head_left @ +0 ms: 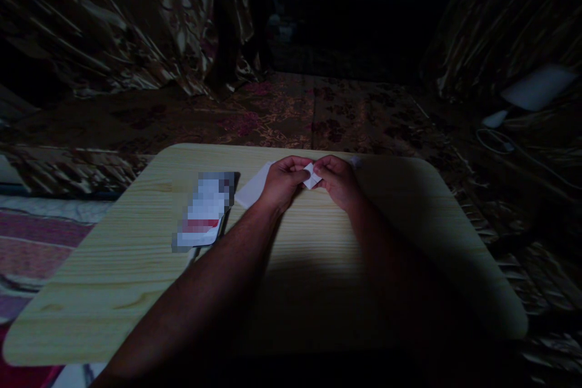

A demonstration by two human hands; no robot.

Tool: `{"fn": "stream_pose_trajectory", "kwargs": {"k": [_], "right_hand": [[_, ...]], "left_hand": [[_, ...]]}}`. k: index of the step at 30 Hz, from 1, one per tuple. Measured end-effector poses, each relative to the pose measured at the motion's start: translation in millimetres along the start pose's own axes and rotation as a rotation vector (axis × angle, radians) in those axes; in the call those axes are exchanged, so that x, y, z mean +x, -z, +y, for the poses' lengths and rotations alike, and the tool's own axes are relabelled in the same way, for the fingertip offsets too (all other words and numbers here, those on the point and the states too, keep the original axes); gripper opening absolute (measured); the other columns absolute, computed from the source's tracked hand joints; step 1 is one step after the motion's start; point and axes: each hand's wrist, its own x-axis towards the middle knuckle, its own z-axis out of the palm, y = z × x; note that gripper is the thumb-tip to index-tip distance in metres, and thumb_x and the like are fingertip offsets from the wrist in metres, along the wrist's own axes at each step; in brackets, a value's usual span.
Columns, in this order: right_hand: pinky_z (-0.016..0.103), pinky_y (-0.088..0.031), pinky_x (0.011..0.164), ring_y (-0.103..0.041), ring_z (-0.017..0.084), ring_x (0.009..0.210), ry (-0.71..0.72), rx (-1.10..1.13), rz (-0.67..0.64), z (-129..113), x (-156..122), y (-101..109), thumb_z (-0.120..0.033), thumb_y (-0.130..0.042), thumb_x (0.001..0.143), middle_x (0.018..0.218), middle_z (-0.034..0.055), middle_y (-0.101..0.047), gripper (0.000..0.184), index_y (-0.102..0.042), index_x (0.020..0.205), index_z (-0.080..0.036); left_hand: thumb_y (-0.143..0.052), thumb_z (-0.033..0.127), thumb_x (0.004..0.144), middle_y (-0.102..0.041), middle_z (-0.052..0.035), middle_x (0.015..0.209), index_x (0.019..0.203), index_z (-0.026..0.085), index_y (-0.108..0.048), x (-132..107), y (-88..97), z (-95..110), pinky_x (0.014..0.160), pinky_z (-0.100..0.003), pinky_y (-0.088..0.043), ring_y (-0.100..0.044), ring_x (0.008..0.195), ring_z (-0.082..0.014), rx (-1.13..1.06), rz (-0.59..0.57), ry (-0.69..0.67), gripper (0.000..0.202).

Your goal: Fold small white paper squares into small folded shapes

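Observation:
A small folded piece of white paper [311, 176] is held between both hands over the far half of the table. My left hand [284, 180] pinches its left side, the thumb lying on top. On the other side, my right hand [337, 179] grips the right edge with thumb and curled fingers. Creases show faintly on the paper's face. Partly behind my left hand lies a flat stack or sheet of white paper [253, 187] on the wood.
A phone [204, 209] with a blurred-out screen rests on the pale wooden table [309, 242], left of my forearm, a white cable at its lower end. Patterned curtains [159, 18] and a dark floral cloth [273, 109] lie beyond. A white lamp-like object [539, 88] stands at right.

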Motion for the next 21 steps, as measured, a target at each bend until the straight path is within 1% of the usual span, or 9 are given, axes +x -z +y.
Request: {"fn": "stream_pose_trajectory", "kwargs": {"k": [7, 10, 17, 21], "right_hand": [[0.029, -0.057, 0.061, -0.064, 0.015, 0.067, 0.026, -0.016, 0.024, 4.4, 1.0, 1.8, -0.045, -0.084, 0.069, 0.076, -0.0013, -0.068, 0.035, -0.063, 0.084, -0.021], [0.028, -0.054, 0.059, -0.062, 0.014, 0.064, 0.040, -0.038, 0.040, 5.7, 1.0, 1.6, -0.044, -0.083, 0.070, 0.074, -0.0015, -0.068, 0.033, -0.063, 0.083, -0.021], [0.027, -0.049, 0.058, -0.059, 0.013, 0.061, 0.070, -0.120, 0.085, 5.8, 0.5, 0.9, -0.043, -0.080, 0.071, 0.071, -0.0015, -0.068, 0.029, -0.064, 0.082, -0.021], [0.027, -0.047, 0.057, -0.060, 0.013, 0.060, 0.083, -0.139, 0.102, 6.0, 0.5, 1.0, -0.042, -0.080, 0.073, 0.071, -0.0011, -0.068, 0.027, -0.065, 0.082, -0.021]], "left_hand": [[-0.082, 0.014, 0.053, -0.073, -0.0015, 0.070, 0.084, 0.014, -0.074, -0.3, -0.2, -2.1, 0.062, -0.027, -0.052, -0.064, 0.059, -0.0133, 0.009, -0.005, -0.020, 0.032], [-0.081, 0.014, 0.053, -0.073, -0.0017, 0.070, 0.084, 0.013, -0.074, -0.3, -0.1, -3.1, 0.063, -0.027, -0.052, -0.065, 0.059, -0.0133, 0.026, -0.009, -0.026, 0.032], [-0.080, 0.015, 0.055, -0.074, -0.0019, 0.072, 0.086, 0.014, -0.074, 0.2, 0.7, -5.8, 0.061, -0.025, -0.050, -0.065, 0.059, -0.0130, 0.056, -0.012, -0.045, 0.032], [-0.079, 0.014, 0.056, -0.072, -0.0010, 0.070, 0.085, 0.014, -0.073, 0.0, 0.0, -6.3, 0.060, -0.025, -0.048, -0.062, 0.057, -0.0119, 0.077, 0.002, -0.065, 0.030]]}}
